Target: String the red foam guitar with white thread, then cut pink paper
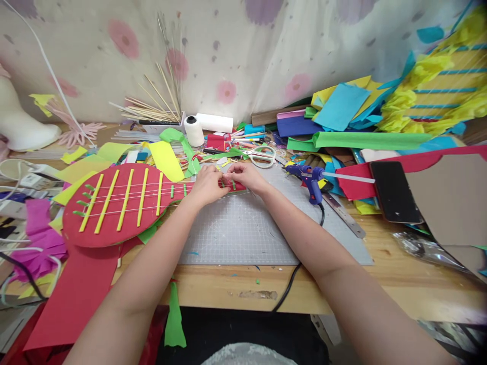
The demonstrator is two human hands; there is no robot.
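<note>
The guitar (131,218) bears yellow strips (125,199); its neck (178,192) seems unfinished, left hand (208,184) and right hand (248,177) curled there, grip unclear.

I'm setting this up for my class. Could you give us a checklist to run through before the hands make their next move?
1. Both hands at the red instrument's neck: ok, left hand and right hand close together there.
2. White strings running across the yellow strips: ok.
3. Strings secured at the neck's far end: cannot tell, too fine and partly covered.
4. Glue gun away from the hands: ok, off to the right.
5. Glue gun hot: cannot tell.
6. Scissors put away: not ok, lying just beyond the hands.
</note>
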